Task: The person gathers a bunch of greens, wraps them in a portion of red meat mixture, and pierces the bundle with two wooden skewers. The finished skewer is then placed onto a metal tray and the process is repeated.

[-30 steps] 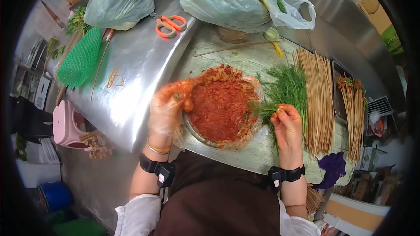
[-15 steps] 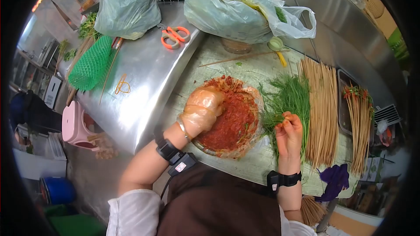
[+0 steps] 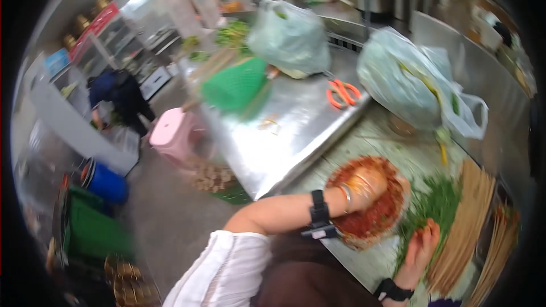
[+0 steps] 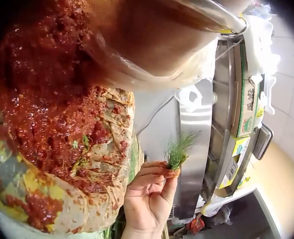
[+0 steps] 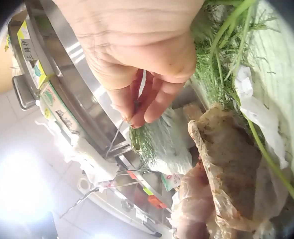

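Note:
A clear plastic glove covers my left hand (image 3: 367, 186), which is down in the red chili paste (image 3: 364, 226). Its fingers are hidden in the head view. The paste fills a round bowl whose plastic liner (image 4: 114, 174) is folded over the rim and smeared red. My bare right hand (image 3: 420, 248), right of the bowl, pinches a small dill sprig (image 4: 179, 153) between thumb and fingertips, which are stained reddish. More dill (image 3: 437, 198) lies in a loose green bunch just beyond that hand.
Wooden skewers (image 3: 467, 216) lie bundled right of the dill. Orange-handled scissors (image 3: 343, 94), a green mesh (image 3: 234, 86) and a stuffed plastic bag (image 3: 290, 40) occupy the steel surface. Another bag (image 3: 398, 77) stands behind the bowl. A pink stool (image 3: 169, 129) is on the floor at left.
My left hand has moved from the bowl's left edge into the paste. The head view has swung left, shifting everything right and down. My right hand keeps its pinch on the dill sprig.

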The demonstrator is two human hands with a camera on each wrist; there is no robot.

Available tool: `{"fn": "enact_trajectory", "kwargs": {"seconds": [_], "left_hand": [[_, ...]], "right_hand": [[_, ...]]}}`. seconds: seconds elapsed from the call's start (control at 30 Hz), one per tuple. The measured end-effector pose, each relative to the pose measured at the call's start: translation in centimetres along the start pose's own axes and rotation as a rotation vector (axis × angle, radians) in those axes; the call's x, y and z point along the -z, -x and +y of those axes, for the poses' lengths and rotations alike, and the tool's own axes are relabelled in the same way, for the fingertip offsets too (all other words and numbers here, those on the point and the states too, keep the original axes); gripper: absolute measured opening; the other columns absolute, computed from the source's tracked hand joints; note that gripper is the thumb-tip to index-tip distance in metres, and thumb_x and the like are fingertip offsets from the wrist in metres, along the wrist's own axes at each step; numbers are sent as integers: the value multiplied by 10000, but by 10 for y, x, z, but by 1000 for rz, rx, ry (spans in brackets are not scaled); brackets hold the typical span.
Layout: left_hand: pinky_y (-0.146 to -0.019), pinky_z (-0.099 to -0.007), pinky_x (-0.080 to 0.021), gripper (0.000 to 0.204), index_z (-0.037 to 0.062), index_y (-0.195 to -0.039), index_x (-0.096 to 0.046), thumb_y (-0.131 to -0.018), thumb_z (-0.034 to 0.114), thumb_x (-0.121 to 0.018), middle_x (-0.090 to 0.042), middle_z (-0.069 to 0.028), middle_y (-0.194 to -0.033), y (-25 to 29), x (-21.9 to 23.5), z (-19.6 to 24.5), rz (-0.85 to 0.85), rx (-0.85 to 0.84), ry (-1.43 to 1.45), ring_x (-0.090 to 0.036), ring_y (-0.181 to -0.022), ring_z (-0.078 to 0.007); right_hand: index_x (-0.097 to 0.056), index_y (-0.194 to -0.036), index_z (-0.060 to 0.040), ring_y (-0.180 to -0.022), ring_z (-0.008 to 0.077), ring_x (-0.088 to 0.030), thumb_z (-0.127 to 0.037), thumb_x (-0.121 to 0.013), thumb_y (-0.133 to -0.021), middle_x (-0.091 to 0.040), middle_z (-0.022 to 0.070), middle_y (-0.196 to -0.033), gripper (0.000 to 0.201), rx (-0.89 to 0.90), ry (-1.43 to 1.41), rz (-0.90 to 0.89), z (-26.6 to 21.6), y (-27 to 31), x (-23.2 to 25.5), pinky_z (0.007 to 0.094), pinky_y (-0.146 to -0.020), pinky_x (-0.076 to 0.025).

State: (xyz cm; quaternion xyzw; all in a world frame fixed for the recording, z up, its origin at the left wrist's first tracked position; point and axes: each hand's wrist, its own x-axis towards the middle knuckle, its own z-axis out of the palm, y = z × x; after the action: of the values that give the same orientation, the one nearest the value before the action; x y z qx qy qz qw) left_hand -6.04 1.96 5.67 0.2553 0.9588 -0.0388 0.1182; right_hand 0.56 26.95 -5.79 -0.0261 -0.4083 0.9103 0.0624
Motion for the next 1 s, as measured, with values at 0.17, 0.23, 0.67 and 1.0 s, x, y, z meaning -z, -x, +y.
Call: {"fn": "enact_trajectory", "kwargs": {"seconds": [0.17, 0.23, 0.67, 1.0], "left_hand": [[-782, -380, -520, 379, 72, -856, -706, -519, 214, -806, -680, -116, -913, -5, -26, -1, 79, 48, 10, -658, -882, -280], [-749, -388, -527, 353, 85, -813, -710, -502, 217, -812, -683, -107, -882, 1, -28, -3, 136, 47, 64, -661, -864, -273], [-685, -387, -527, 254, 24, -853, -666, -626, 120, -727, -653, -132, -791, 8, -38, -15, 222, -74, 171, -660, -778, -288], [-895, -333, -466, 346, 32, -1160, -552, -840, 146, -616, -590, -119, -1092, 35, -41, -19, 465, 50, 1105, -559, -1047, -230]], "right_hand": [[-550, -1006, -42, -723, 78, -593, -30, -627, -864, -532, 41, -1093, 163, -22, 8, 17, 1, -2, 0, 189, -642, -536], [-547, -1057, -46, -757, 73, -607, -66, -614, -890, -547, 29, -1137, 181, -18, 36, -36, 1, -2, 9, 189, -637, -540], [-536, -1083, -51, -753, 61, -584, -75, -597, -904, -531, 27, -1140, 191, 1, 118, 51, 5, -9, 22, 184, -657, -528], [-565, -1042, -49, -862, 119, -552, -75, -672, -823, -548, 51, -1067, 246, -8, 116, 81, -5, 5, 2, 247, -716, -476]]}}
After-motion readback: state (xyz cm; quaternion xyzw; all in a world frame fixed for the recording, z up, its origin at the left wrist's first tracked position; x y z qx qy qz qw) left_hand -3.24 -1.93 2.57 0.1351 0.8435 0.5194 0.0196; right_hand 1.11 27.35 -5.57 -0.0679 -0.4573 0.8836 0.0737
